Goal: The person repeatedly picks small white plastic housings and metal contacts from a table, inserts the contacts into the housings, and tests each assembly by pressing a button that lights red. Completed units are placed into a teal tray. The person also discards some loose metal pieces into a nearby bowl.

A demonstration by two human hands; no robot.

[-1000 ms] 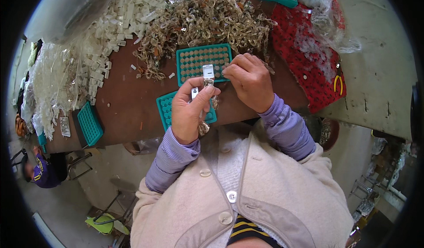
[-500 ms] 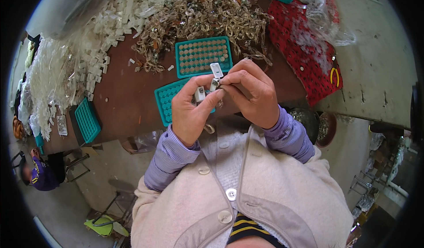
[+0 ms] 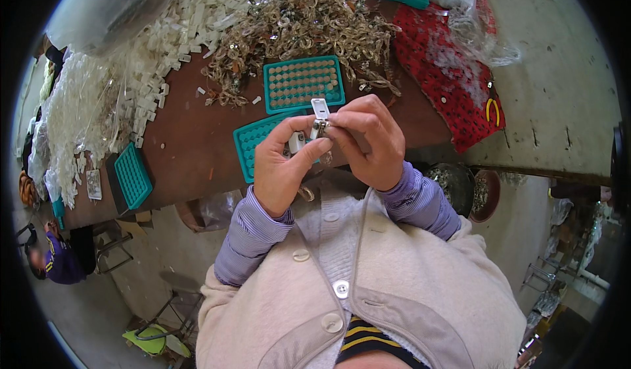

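Observation:
Over the table's near edge, my left hand (image 3: 281, 165) pinches a small white plastic case (image 3: 320, 109) between thumb and fingers, its lid flipped up. Metal parts show inside its lower half. A second white case (image 3: 296, 141) is tucked in the same hand. My right hand (image 3: 373, 142) is closed, thumb and fingertips pressed together against the open case's side; what they pinch is too small to make out. A clear wire loop (image 3: 327, 156) dangles below. Just beyond lies a teal tray (image 3: 268, 99) of round coin-like pieces, and another teal tray (image 3: 244, 162) sits partly behind my left hand.
A heap of coiled clear wires (image 3: 296, 27) and a pile of white plastic cases (image 3: 197, 14) cover the far table. Yellow-handled pliers (image 3: 493, 111) lie on a red cloth (image 3: 447, 79) at right. A teal tray (image 3: 133, 177) leans at left. Another person (image 3: 62, 257) sits far left.
My right hand has shifted slightly down and left, its fingers still at the case. The open case sits more upright. The whole view has shifted a little.

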